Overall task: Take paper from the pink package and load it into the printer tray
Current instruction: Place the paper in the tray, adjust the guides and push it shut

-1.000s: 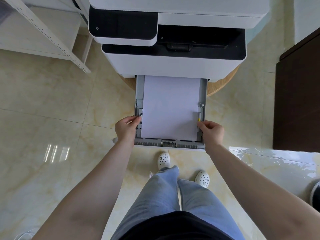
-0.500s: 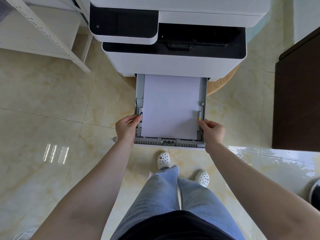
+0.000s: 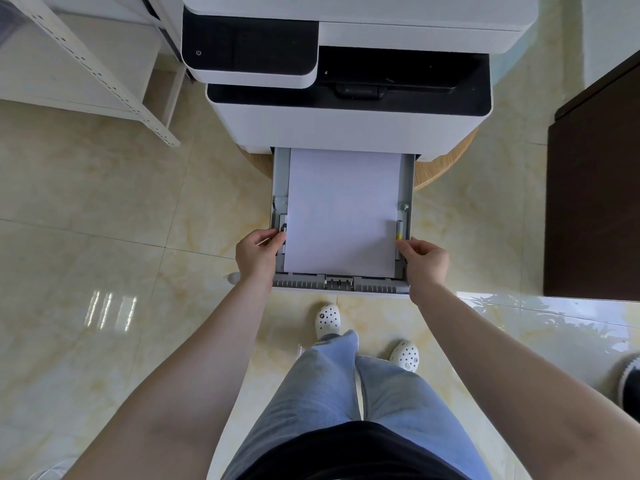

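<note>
Head view is showing the tray sliding slightly into the printer at twelve o'clock since a second ago; left hand and right hand are each gripping a tray side (paper lying loaded inside), so closing is beginning.

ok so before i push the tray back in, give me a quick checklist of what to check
1. Paper lies flat in the printer tray: ok.
2. Stack square to the tray walls, no corner sticking up: ok.
3. Side guides against the paper edges: left hand and right hand are at the guides; snug contact cannot tell.
4. Stack height under the fill mark: cannot tell.
5. Fingers out of the tray before pushing: not ok, fingertips of both hands are inside the side walls.
6. Path into the printer free: ok, nothing sits in the opening.
</note>
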A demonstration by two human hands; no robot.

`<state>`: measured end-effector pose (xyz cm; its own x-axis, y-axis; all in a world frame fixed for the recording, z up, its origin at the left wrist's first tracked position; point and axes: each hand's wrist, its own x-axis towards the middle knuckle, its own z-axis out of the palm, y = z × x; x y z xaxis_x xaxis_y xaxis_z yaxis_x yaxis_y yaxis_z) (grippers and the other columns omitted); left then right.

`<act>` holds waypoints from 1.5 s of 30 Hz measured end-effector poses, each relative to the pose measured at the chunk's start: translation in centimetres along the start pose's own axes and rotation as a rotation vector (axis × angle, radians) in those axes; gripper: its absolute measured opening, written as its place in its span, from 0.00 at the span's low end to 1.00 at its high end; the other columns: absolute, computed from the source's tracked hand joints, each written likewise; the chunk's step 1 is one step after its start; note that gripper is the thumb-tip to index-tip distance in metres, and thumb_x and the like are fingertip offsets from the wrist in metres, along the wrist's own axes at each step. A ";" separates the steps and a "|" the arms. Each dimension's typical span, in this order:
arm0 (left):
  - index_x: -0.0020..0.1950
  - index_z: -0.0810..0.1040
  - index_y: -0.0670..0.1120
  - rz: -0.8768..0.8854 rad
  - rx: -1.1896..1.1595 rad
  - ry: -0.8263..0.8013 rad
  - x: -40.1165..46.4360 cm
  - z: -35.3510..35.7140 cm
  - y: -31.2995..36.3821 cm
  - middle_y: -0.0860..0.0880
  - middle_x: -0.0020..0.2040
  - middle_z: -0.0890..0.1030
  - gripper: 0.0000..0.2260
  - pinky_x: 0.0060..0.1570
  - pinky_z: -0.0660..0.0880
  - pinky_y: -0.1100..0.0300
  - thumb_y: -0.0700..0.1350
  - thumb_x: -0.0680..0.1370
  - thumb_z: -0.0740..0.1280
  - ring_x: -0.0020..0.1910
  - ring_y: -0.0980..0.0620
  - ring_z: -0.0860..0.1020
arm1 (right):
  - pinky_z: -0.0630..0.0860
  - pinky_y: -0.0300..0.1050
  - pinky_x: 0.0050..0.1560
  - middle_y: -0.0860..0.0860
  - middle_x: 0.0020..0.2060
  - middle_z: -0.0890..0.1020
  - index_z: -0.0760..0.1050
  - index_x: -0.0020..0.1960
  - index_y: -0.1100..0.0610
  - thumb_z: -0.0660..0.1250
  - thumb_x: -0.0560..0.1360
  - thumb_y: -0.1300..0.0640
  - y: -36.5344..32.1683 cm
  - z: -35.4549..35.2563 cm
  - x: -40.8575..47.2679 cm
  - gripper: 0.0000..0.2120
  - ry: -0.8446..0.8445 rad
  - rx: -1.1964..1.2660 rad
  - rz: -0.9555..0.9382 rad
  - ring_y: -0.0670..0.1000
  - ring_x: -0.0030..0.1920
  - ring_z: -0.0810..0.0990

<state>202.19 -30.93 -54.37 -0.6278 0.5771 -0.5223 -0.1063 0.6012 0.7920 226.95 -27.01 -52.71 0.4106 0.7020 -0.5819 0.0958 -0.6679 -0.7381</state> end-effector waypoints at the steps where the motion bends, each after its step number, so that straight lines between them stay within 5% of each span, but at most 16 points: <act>1: 0.49 0.83 0.43 0.004 0.001 -0.002 0.0 0.0 0.0 0.46 0.47 0.84 0.08 0.46 0.73 0.65 0.42 0.71 0.73 0.46 0.51 0.80 | 0.73 0.43 0.43 0.48 0.34 0.79 0.79 0.40 0.59 0.72 0.71 0.61 0.0 0.0 0.0 0.03 -0.006 -0.009 -0.002 0.51 0.41 0.76; 5: 0.50 0.83 0.43 0.039 0.047 0.003 -0.2 -0.1 0.0 0.46 0.48 0.84 0.08 0.49 0.75 0.62 0.42 0.72 0.72 0.46 0.51 0.80 | 0.70 0.40 0.35 0.48 0.32 0.79 0.81 0.45 0.60 0.71 0.72 0.58 0.1 -0.4 -0.1 0.06 -0.028 -0.061 -0.011 0.50 0.33 0.72; 11: 0.52 0.74 0.42 0.102 0.065 0.112 -1.3 -0.5 -0.4 0.46 0.53 0.80 0.13 0.51 0.74 0.61 0.41 0.72 0.73 0.53 0.49 0.80 | 0.74 0.47 0.41 0.51 0.41 0.81 0.78 0.48 0.55 0.72 0.70 0.52 0.2 -1.0 -2.5 0.09 0.067 -0.112 -0.059 0.49 0.36 0.77; 15: 0.58 0.71 0.41 0.198 0.094 0.137 -4.1 -1.2 -0.9 0.49 0.56 0.76 0.17 0.49 0.72 0.65 0.44 0.74 0.72 0.53 0.53 0.77 | 0.73 0.41 0.35 0.52 0.34 0.80 0.77 0.44 0.60 0.68 0.74 0.56 1.3 -1.4 -6.5 0.07 -0.252 0.030 -0.034 0.47 0.32 0.76; 19: 0.49 0.73 0.44 0.198 0.006 0.067 -8.6 -1.3 -3.1 0.47 0.44 0.79 0.09 0.38 0.73 0.70 0.43 0.74 0.71 0.35 0.62 0.77 | 0.76 0.39 0.35 0.55 0.36 0.82 0.78 0.43 0.61 0.67 0.76 0.52 4.4 -1.7 -9.0 0.11 -0.512 0.082 0.207 0.48 0.33 0.80; 23: 0.48 0.76 0.38 -0.159 -0.219 -0.147 -12.1 -0.2 -6.0 0.44 0.37 0.80 0.06 0.33 0.78 0.68 0.40 0.76 0.69 0.33 0.55 0.79 | 0.81 0.40 0.46 0.58 0.41 0.82 0.76 0.55 0.67 0.68 0.75 0.57 6.5 -2.1 -8.7 0.14 -0.469 0.278 0.402 0.51 0.41 0.82; 28: 0.67 0.68 0.33 -0.368 -0.375 -0.222 -11.0 0.7 -7.0 0.37 0.55 0.81 0.25 0.39 0.79 0.66 0.39 0.74 0.71 0.46 0.49 0.83 | 0.82 0.37 0.42 0.59 0.43 0.82 0.69 0.65 0.71 0.68 0.74 0.65 6.8 -2.4 -6.8 0.22 -0.402 0.461 0.400 0.51 0.42 0.83; 34: 0.67 0.67 0.31 -0.347 -0.407 -0.316 -8.7 0.5 -6.7 0.35 0.60 0.79 0.23 0.42 0.79 0.68 0.35 0.75 0.69 0.44 0.54 0.83 | 0.82 0.37 0.45 0.59 0.47 0.82 0.70 0.62 0.73 0.66 0.75 0.66 6.8 -2.2 -5.9 0.18 -0.453 0.544 0.423 0.51 0.45 0.83; 40: 0.58 0.72 0.34 -0.308 -0.442 -0.364 -8.0 0.4 -6.9 0.42 0.49 0.81 0.13 0.52 0.79 0.62 0.32 0.75 0.68 0.54 0.42 0.80 | 0.81 0.36 0.42 0.58 0.46 0.82 0.74 0.56 0.69 0.67 0.74 0.65 7.9 -1.7 -5.5 0.11 -0.412 0.586 0.424 0.47 0.40 0.86; 45: 0.50 0.75 0.39 -0.280 -0.432 -0.361 -8.1 0.2 -6.9 0.43 0.48 0.83 0.07 0.55 0.79 0.60 0.34 0.74 0.69 0.50 0.47 0.82 | 0.81 0.36 0.46 0.57 0.45 0.81 0.74 0.49 0.66 0.65 0.75 0.67 8.0 -1.2 -5.9 0.04 -0.372 0.660 0.388 0.47 0.41 0.86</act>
<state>208.19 -39.61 -55.68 -0.2394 0.6257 -0.7424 -0.5784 0.5222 0.6267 226.40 -36.80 -54.73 -0.0310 0.5662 -0.8237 -0.5857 -0.6780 -0.4440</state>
